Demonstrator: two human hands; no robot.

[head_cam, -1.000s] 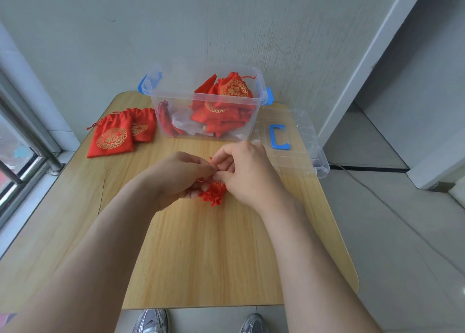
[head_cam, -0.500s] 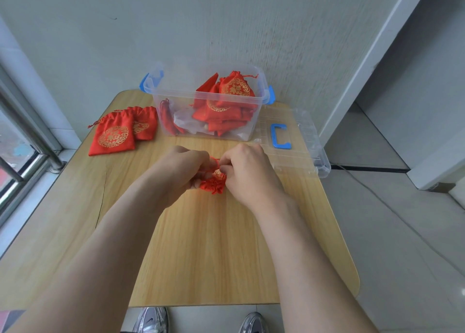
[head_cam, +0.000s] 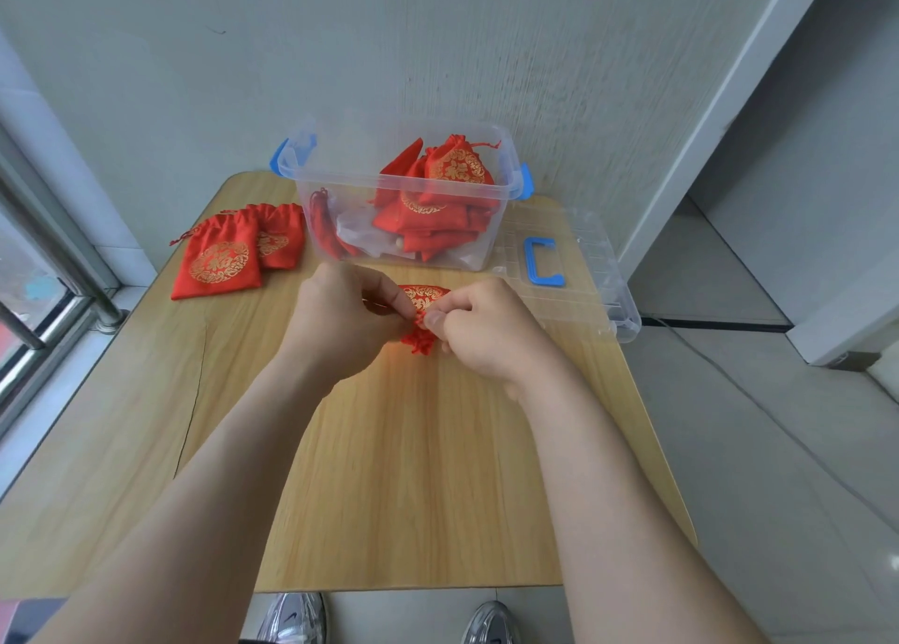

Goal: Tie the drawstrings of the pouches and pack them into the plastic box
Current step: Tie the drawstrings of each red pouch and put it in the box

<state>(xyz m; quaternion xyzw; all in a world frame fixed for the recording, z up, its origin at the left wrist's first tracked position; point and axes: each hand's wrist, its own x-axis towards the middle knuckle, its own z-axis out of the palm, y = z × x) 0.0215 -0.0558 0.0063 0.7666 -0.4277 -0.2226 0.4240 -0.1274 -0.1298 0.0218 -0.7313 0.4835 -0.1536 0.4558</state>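
A small red pouch [head_cam: 424, 296] with gold embroidery lies on the wooden table [head_cam: 399, 473] just in front of the box. My left hand [head_cam: 340, 325] and my right hand [head_cam: 486, 332] meet over its gathered mouth, and each pinches the red drawstring there. The pouch's lower part is hidden by my fingers. The clear plastic box [head_cam: 404, 235] with blue latches stands at the back of the table and holds several red pouches [head_cam: 438, 201]. Two more red pouches [head_cam: 233, 254] lie flat at the back left of the table.
The box's clear lid [head_cam: 579, 274] with a blue handle lies to the right of the box, overhanging the table's right edge. A wall stands right behind the box. A window frame [head_cam: 44, 264] runs along the left. My shoes [head_cam: 296, 619] show below the table's near edge.
Both hands have shifted slightly away from me toward the box, and the pouch's gold-patterned face now shows between them. The fingers keep working the drawstring.
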